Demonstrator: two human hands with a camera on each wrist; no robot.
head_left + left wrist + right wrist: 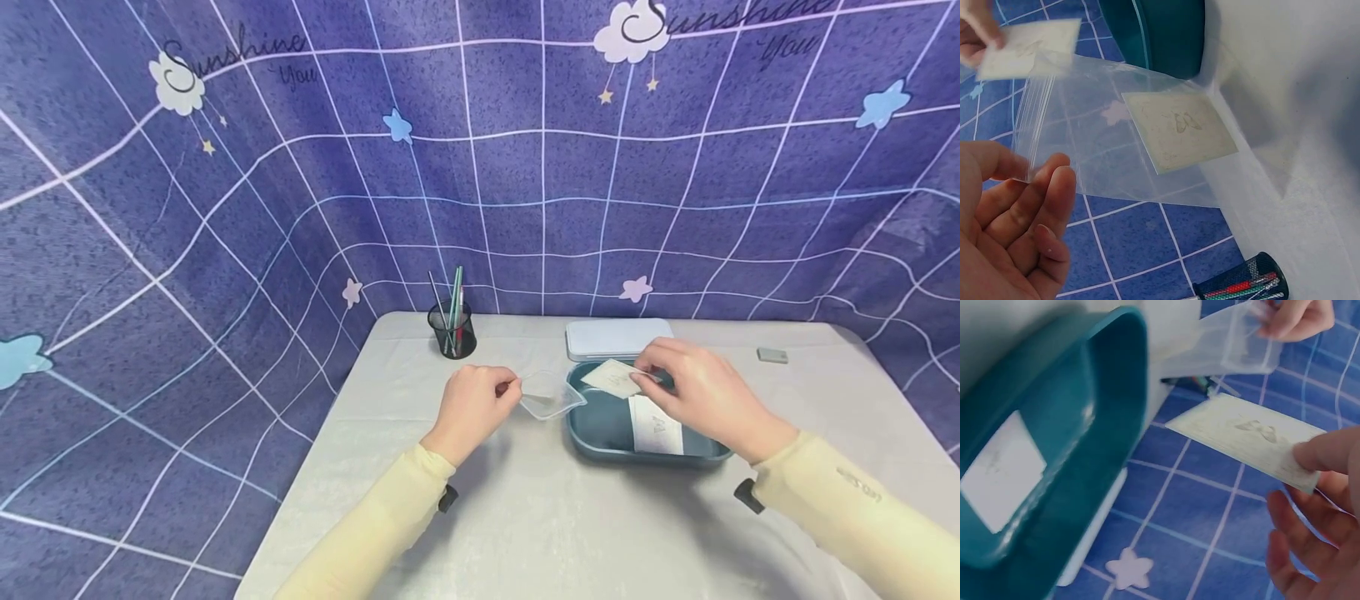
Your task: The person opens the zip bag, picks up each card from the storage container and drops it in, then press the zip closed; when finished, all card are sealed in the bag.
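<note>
- Pen cup, black mesh, sits at the far-left part of the bench, about 11 o'clock from the left hand; head view shows pens upright in it, left wrist view catches only its rim at the bottom edge.
- Left hand: grip pinches the top corner of a clear zip bag between thumb and fingertips; the rest of the fingers are loosely curled.
- Clear zip bag hangs out toward 3 o'clock from that hand, reaching the left rim of the teal tray. Left wrist view shows a paper card with faint marks seen through the film; can't tell if it is inside the bag or behind it. Head view doesn't show that.
- Teal tray sits mid-bench with a white slip lying inside; right wrist view shows the slip flat on the tray floor. White lid lies just behind the tray at 12 o'clock.
- Right hand is over the tray: grip pinches a small card by one edge, thumb on top, other fingers spread loose below, clear in the right wrist view. Card is near the bag mouth, not touching it.
- Small grey eraser at 2 o'clock from the right hand, well apart; head view only.
</note>
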